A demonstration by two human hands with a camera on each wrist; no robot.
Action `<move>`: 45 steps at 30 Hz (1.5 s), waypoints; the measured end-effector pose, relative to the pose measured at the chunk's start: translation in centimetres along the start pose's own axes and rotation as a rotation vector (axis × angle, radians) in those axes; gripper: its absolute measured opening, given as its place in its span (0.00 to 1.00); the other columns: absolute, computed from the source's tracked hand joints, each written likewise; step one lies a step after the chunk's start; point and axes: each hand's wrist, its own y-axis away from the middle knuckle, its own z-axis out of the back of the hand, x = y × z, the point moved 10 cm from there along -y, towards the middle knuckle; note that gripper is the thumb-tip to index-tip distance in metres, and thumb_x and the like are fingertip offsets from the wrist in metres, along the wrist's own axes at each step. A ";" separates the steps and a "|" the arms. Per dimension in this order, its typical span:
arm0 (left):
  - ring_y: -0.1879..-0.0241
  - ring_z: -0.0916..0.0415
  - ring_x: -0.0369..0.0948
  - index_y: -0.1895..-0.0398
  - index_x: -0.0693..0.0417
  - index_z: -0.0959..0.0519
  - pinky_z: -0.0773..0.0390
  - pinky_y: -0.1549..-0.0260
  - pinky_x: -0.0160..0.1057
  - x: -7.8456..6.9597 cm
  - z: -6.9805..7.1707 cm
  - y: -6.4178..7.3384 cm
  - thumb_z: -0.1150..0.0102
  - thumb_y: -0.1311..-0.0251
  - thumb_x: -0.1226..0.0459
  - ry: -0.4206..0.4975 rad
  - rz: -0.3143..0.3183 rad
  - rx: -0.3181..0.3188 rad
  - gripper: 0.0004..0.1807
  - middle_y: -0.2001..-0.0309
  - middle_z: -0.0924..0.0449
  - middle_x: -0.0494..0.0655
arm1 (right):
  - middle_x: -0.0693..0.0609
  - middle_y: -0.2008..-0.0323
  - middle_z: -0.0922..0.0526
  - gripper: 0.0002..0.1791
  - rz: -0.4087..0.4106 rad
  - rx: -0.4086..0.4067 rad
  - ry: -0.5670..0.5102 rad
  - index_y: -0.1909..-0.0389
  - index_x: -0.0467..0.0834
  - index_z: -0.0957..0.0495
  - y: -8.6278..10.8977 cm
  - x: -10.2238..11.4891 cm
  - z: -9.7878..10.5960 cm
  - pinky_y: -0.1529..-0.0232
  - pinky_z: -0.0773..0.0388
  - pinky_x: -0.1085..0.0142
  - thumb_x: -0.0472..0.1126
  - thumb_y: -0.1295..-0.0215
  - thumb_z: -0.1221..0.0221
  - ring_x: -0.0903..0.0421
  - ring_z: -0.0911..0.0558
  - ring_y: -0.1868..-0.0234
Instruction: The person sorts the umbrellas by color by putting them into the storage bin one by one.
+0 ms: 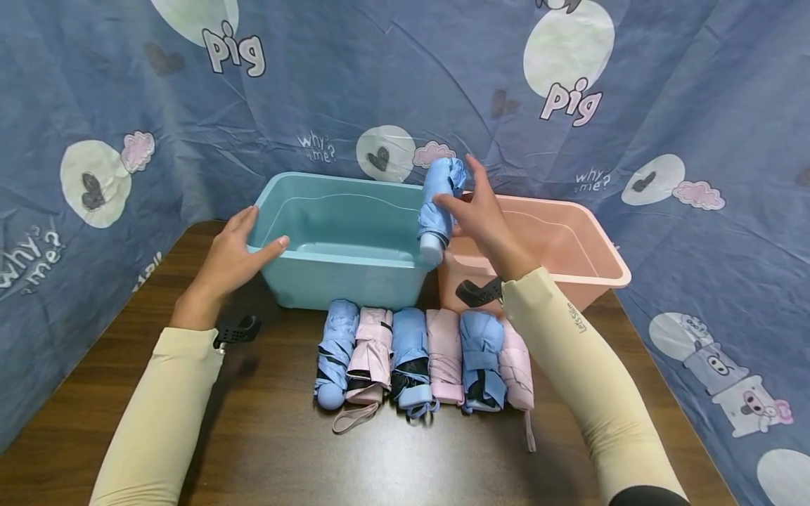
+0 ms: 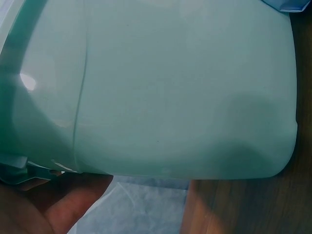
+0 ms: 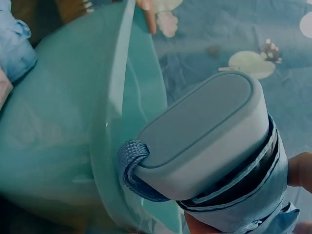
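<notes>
My right hand (image 1: 477, 214) grips a blue folded umbrella (image 1: 435, 200), tilted above the right end of the teal bin (image 1: 344, 281). In the right wrist view the umbrella's pale flat handle end (image 3: 200, 122) with a wrist loop points toward the camera. My left hand (image 1: 234, 256) rests at the bin's left front corner, fingers along the side and thumb stretched over the rim. Part of that hand (image 2: 73, 202) shows below the bin wall in the left wrist view. The visible part of the bin's inside holds nothing.
A peach bin (image 1: 557, 218) stands right of the teal one. In front of both lies a row of folded umbrellas, alternating blue (image 1: 338, 355) and pink (image 1: 445, 355), on the brown wooden table (image 1: 272, 436). A blue printed cloth (image 1: 405, 84) hangs behind.
</notes>
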 end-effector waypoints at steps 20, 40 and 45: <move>0.28 0.57 0.62 0.24 0.61 0.57 0.50 0.37 0.67 0.3 -0.1 0.1 0.45 0.40 0.41 -0.002 0.023 0.008 0.53 0.24 0.60 0.60 | 0.44 0.33 0.35 0.42 0.018 0.041 0.459 0.26 0.50 0.44 -3.0 0.2 -4.1 0.57 0.19 0.56 0.49 0.40 0.39 0.48 0.29 0.44; 0.28 0.57 0.62 0.24 0.59 0.58 0.49 0.37 0.66 0.5 0.1 0.3 0.45 0.40 0.41 -0.001 0.026 0.016 0.53 0.24 0.60 0.59 | 0.45 0.64 0.22 0.20 0.031 -0.018 0.827 0.62 0.37 0.23 -2.7 -0.2 -7.7 0.59 0.23 0.58 0.51 0.41 0.35 0.49 0.24 0.62; 0.28 0.58 0.62 0.23 0.58 0.58 0.49 0.38 0.67 0.3 -0.1 0.2 0.46 0.40 0.40 -0.001 0.016 0.023 0.53 0.24 0.61 0.59 | 0.43 0.61 0.22 0.27 0.013 0.037 0.897 0.53 0.34 0.24 -2.5 -1.1 -8.8 0.59 0.22 0.57 0.53 0.41 0.35 0.49 0.23 0.62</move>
